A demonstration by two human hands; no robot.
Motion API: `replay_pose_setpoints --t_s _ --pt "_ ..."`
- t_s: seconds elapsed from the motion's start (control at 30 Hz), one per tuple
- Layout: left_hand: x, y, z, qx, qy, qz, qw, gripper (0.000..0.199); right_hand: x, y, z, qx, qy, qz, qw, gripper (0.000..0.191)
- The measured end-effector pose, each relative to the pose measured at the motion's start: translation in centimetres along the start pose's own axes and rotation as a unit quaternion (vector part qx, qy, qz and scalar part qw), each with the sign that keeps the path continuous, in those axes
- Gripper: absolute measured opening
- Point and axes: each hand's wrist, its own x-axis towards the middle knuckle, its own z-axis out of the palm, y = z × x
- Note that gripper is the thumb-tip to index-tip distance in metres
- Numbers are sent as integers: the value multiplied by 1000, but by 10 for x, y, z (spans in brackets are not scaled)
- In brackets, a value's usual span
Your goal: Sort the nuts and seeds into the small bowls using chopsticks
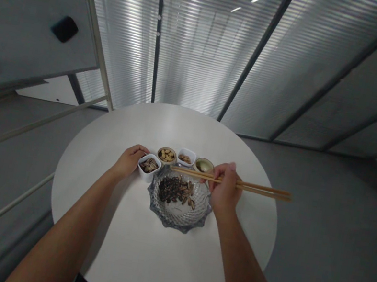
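Observation:
My right hand (225, 189) grips a pair of wooden chopsticks (263, 190), which lie level across the far rim of a scalloped glass bowl (178, 221). Their tips point left and nothing is visible between them. Dark seeds (170, 189) and striped sunflower seeds (189, 200) are in the glass bowl. At its left, my left hand (132, 158) holds the far left side of a small white square bowl (146, 177) containing striped sunflower seeds (149, 165). Its fingertips are partly hidden behind that bowl's rim.
Behind the glass bowl stand a round bowl (158, 154) of pale nuts, a white square dish (191, 153) with brownish pieces and a greenish round bowl (205, 163). All rest on a round white table (148, 265). A wheeled whiteboard's frame (95, 37) stands at the left.

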Motion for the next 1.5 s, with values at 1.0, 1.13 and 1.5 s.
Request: replay_pose_setpoints --t_s 1.0,1.13,1.5 --pt "-1 3 2 -12 0 -9 1000 21 -2 25 -15 -160 -135 -45 977 54" --pt "-3 6 3 -3 6 -4 1000 20 -4 23 -14 -222 -147 -67 962 50" --pt "-1 1 2 -12 1 -1 1000 20 -6 20 -9 -174 -117 -21 978 44"
